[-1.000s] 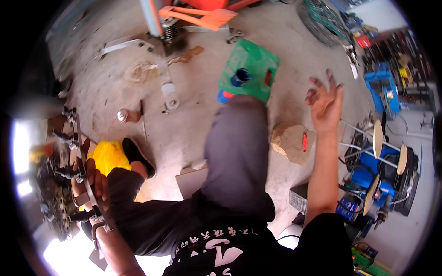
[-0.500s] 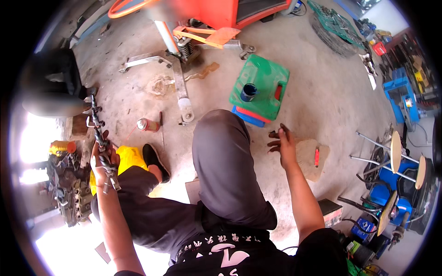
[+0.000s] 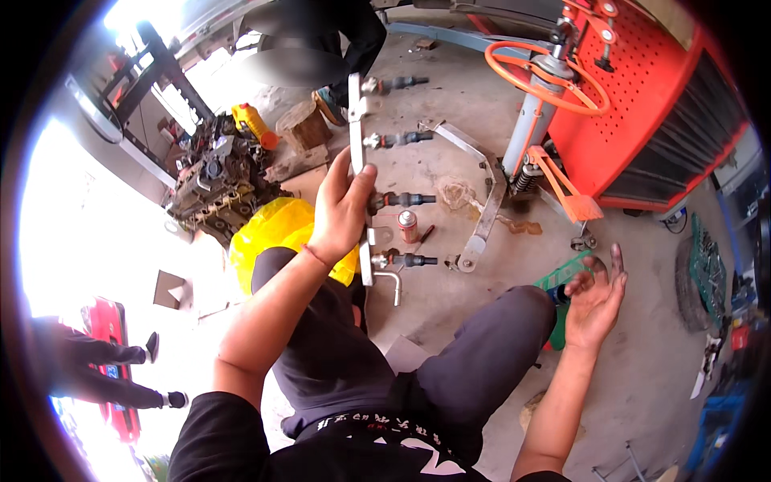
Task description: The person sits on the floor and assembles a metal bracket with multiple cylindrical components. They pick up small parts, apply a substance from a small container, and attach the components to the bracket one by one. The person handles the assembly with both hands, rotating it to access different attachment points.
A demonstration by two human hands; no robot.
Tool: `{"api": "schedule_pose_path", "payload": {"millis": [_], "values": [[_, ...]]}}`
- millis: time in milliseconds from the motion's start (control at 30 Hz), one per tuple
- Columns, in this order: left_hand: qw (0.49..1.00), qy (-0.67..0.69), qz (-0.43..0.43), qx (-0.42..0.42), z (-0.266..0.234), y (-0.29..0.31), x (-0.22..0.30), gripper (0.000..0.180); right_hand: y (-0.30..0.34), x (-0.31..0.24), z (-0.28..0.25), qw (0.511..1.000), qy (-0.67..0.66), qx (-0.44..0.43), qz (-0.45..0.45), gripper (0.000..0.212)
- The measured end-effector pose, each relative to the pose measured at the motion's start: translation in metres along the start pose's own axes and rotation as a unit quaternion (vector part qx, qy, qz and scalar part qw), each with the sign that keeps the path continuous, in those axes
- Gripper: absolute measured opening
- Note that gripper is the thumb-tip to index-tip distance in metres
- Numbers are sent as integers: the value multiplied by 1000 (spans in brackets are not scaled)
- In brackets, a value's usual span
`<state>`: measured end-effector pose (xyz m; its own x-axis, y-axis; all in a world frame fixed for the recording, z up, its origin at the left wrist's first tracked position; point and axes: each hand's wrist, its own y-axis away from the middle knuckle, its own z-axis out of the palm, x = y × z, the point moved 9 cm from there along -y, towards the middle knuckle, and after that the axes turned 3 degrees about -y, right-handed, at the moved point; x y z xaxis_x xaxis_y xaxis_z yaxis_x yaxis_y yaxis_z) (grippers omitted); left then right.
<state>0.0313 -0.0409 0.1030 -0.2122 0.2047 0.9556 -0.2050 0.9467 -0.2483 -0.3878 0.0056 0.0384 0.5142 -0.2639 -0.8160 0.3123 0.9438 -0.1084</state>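
My left hand [image 3: 341, 210] is closed around a silver fuel rail [image 3: 356, 120], held up before me with its long bar upright. Several black-tipped fuel injectors [image 3: 409, 199] stick out from the bar to the right, and a bent metal pipe [image 3: 395, 287] curves off its lower end. On the right, my right hand [image 3: 594, 309] is raised, palm up, with its fingers apart and nothing in it. Behind that hand and my knee, a green plastic case [image 3: 564, 275] with a dark blue cup on it is partly hidden. A spray can [image 3: 408, 226] stands on the floor beyond the rail.
A yellow bag [image 3: 273, 229] lies by my left leg, near an engine [image 3: 213, 181] and a yellow bottle [image 3: 251, 122]. Ahead stand a grey-legged stand with an orange ring [image 3: 530, 112] and a red cabinet [image 3: 642, 120]. Other people are at the far side and left.
The view has swung left. The fuel rail, held low at the left before, is now raised in front of me, its injectors pointing right. My right hand has turned palm up.
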Motion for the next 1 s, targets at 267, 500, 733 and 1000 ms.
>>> {"api": "schedule_pose_path", "payload": {"millis": [267,500,733,1000], "values": [[992,121,-32,31,-7,-53,-50,45,-33,78,162,972,-80,-153,161,67],[903,266,-311,129,-45,-71,-178,20,-38,188,124,948,97,-89,291,76],[854,269,-403,190,-58,-131,-203,20,-88,272,94,905,265,-136,304,42],[846,292,-439,81,-16,-119,-249,20,-67,330,55,834,296,16,465,62]]}}
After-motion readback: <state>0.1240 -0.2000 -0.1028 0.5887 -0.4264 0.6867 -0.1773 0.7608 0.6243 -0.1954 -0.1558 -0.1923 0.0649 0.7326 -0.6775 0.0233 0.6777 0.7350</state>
